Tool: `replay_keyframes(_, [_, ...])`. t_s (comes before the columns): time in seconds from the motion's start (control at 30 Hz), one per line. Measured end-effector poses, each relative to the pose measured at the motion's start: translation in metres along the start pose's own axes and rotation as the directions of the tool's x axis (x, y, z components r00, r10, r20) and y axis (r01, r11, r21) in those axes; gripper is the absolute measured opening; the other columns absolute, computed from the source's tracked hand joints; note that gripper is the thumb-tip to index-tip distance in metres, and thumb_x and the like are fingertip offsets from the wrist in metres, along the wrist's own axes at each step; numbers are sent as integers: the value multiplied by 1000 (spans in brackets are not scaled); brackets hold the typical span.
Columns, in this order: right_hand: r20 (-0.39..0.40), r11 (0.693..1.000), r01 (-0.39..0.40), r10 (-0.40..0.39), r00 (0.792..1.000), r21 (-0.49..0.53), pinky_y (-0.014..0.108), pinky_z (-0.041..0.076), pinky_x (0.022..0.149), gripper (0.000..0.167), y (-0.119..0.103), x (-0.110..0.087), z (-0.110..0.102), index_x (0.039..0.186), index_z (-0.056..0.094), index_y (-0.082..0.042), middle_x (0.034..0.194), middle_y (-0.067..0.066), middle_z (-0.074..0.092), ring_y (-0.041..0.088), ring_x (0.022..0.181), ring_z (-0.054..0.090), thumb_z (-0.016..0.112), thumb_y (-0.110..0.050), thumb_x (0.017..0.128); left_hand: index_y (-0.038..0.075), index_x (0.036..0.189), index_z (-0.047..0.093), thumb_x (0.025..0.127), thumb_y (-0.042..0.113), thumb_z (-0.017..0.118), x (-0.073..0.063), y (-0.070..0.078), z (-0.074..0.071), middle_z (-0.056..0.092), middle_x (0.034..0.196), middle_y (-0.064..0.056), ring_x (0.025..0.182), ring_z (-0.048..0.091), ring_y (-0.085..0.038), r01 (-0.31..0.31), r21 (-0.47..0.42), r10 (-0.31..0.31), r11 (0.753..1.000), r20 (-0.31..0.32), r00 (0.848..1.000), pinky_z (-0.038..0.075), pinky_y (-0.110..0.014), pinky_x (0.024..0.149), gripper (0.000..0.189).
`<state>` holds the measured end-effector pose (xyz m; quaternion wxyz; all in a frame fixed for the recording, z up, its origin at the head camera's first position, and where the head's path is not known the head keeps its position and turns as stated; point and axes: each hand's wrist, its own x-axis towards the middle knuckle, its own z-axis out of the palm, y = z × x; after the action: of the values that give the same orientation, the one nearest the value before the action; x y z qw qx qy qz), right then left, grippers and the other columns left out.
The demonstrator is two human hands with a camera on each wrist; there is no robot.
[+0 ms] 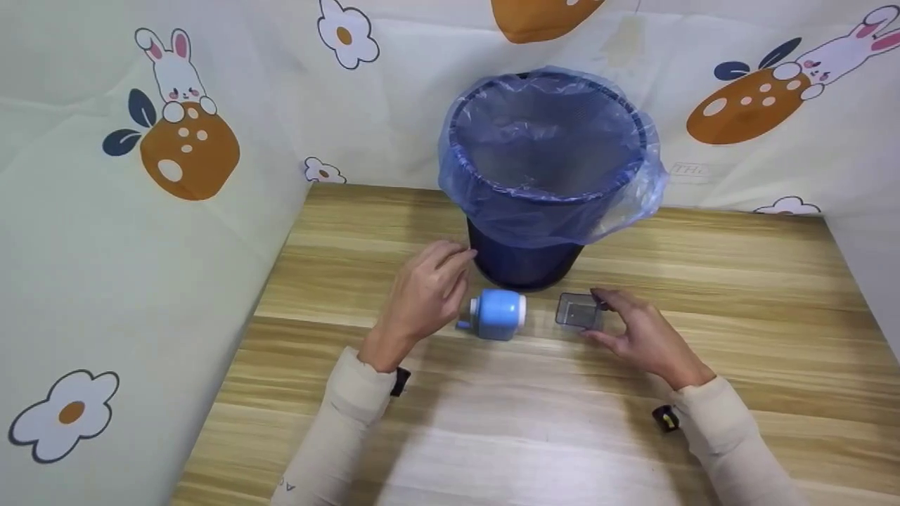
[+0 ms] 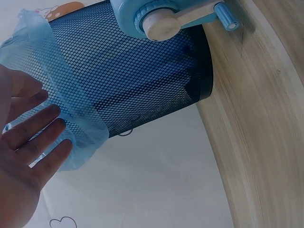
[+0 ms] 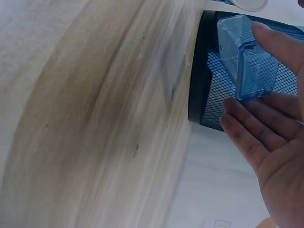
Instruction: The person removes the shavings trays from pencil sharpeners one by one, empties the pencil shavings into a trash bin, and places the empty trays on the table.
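My right hand (image 1: 645,336) pinches a small clear plastic pencil sharpener drawer (image 1: 579,311) between thumb and fingers. In the right wrist view the see-through drawer (image 3: 259,71) overlaps the bin's mesh, with the thumb on one side and fingers on the other. To its left is a blue hand-crank pencil sharpener (image 1: 499,314); the left wrist view shows its white crank arm (image 2: 194,15) and blue knob. Just left of the sharpener, my left hand (image 1: 427,287) hovers with loosely bent fingers and nothing in them.
A dark mesh trash bin (image 1: 527,263) stands behind the sharpener against the wall. Its blue plastic liner (image 1: 541,225) is folded over the rim and hangs outside. The wood-grain table (image 1: 548,443) meets patterned cloth walls (image 1: 394,119) at the back and sides.
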<state>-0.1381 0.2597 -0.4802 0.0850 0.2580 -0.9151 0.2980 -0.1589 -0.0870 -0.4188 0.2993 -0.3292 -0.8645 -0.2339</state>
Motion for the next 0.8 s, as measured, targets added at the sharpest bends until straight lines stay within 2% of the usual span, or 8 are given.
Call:
replay_keyframes(0.23, [31,999,-36,36,999,15,50,54,90,63,3,-1,2,130,59,7,119,19,67,35,107,67,85,-19,78,1,112,72,90,5,62,-1,-1,0,70,109,-13,104,65,-27,11,7,-11,1000,30,999,53,-34,96,25])
replay_keyframes(0.5, [67,998,-66,65,996,11,52,51,96,64,7,-4,6,131,59,6,121,20,67,37,112,64,85,-20,78,1,112,72,89,2,61,-3,-2,1,69,107,-12,100,65,-25,-3,-19,4,1000,26,1000,55,-32,90,25])
replay_keyframes(0.8, [70,997,-77,76,995,15,51,51,97,63,10,-6,7,130,59,5,121,20,67,37,112,64,84,-21,79,0,110,72,87,1,61,-5,-5,2,69,106,-12,101,65,-25,-1,-28,2,1000,34,999,54,-33,92,25])
